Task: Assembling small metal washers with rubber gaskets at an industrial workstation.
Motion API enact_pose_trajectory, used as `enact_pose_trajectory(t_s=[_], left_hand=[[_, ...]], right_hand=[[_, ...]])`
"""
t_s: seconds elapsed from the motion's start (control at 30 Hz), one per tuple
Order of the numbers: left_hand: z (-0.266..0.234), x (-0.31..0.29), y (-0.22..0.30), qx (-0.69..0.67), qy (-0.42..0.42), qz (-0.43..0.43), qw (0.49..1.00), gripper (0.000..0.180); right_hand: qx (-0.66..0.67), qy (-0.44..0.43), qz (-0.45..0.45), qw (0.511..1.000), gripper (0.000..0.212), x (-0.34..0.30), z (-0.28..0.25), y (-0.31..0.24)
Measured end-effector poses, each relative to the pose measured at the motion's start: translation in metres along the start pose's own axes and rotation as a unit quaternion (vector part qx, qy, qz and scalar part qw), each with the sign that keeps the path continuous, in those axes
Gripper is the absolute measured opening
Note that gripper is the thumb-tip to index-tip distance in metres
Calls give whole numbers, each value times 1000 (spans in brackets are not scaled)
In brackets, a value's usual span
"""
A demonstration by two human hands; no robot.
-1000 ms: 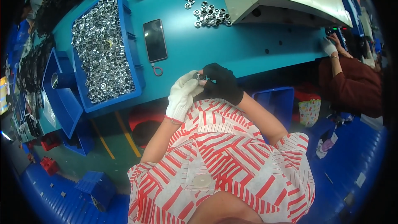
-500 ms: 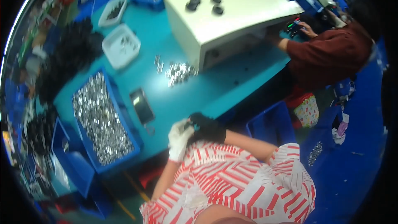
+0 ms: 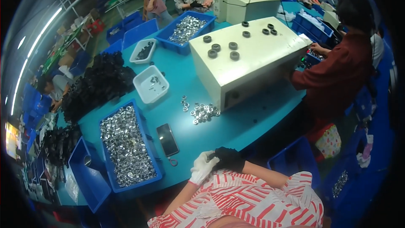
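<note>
White-gloved left hand (image 3: 203, 167) and black-gloved right hand (image 3: 229, 159) press together at lower centre, seemingly fitting something small; what they grip cannot be told. Another metal ring from the blue bin (image 3: 126, 144) likely comes next.

A factory assembly workshop; blue bins of metal rings (image 3: 126, 145), teal worktable (image 3: 236, 128), workers alongside.
</note>
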State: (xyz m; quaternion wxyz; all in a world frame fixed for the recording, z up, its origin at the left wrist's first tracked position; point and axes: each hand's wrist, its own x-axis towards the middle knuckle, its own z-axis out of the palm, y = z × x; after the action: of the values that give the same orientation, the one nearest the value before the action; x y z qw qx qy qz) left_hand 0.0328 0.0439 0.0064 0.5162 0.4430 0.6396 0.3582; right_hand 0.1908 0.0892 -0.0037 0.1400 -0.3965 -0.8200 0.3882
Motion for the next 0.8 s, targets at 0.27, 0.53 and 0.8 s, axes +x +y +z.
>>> enact_pose_trajectory(t_s=[0.27,0.53,0.8], left_hand=[[2,-4,4,-29,5,-36,999,30],[-1,-11,-16,49,37,1,998,35],[-7,-18,-12,8,10,-25,1000,38]], right_hand=[[-23,-6,37,999,40,7,2,2],[-41,-55,28,997,43,2,4,-7],[-116,-142,6,983,37,14,-10,-17]])
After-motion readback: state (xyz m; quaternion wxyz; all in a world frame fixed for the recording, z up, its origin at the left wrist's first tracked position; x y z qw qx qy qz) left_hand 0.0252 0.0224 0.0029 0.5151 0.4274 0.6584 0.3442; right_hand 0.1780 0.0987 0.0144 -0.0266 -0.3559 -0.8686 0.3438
